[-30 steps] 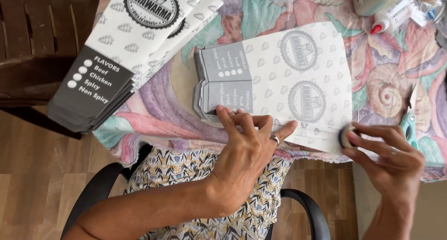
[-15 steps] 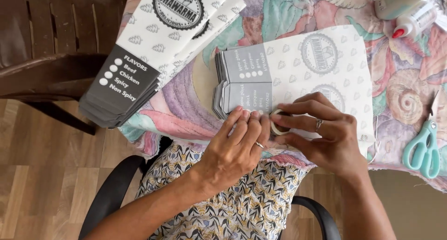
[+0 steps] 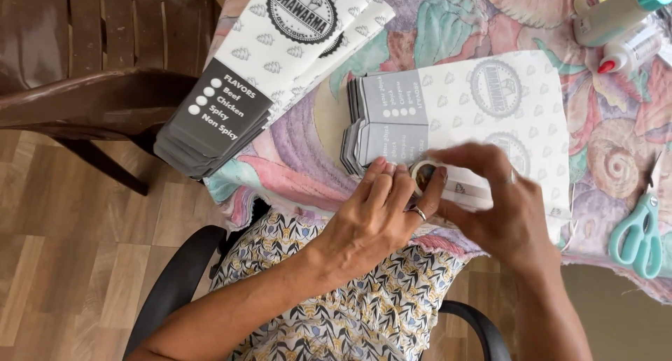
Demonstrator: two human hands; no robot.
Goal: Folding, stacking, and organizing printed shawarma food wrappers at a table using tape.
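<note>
light: bright, even daylight | shadows: soft | focus: sharp | blur: slight

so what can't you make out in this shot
Head view only:
- Tape roll: mostly hidden between left hand and right hand.
- Glue bottles: cut off by the top edge.
- Scissors: blades blurred near the right edge.
- Near edge of sheet: covered by both hands.
</note>
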